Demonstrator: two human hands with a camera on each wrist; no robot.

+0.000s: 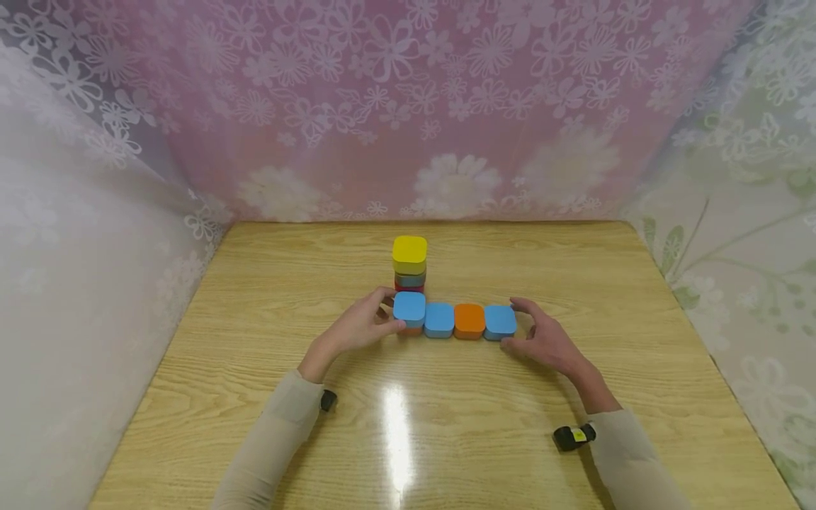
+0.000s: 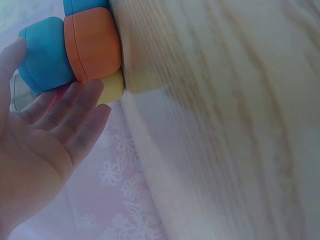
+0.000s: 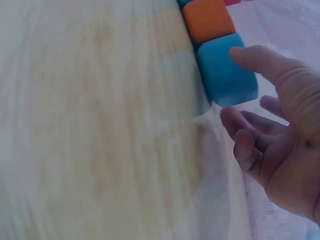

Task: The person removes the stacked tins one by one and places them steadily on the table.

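Blocks with rounded corners stand in a row on the wooden table. My left hand (image 1: 363,322) is at the row's left end, its thumb in front and index finger behind, pinching an upper blue block (image 1: 409,307). That block sits on an orange block (image 2: 95,45). To its right come a lower blue block (image 1: 439,320), then another orange block (image 1: 469,321). At the right end my right hand (image 1: 545,340) pinches the last blue block (image 1: 500,322) between thumb and index finger; its other fingers curl loosely beside it in the right wrist view.
Behind the row's left end rises a stack with a yellow block (image 1: 410,253) on top, a grey-blue block (image 1: 410,280) and a red one under it. A floral curtain (image 1: 408,142) hangs behind the wooden table (image 1: 287,269), with pale cloths at both sides.
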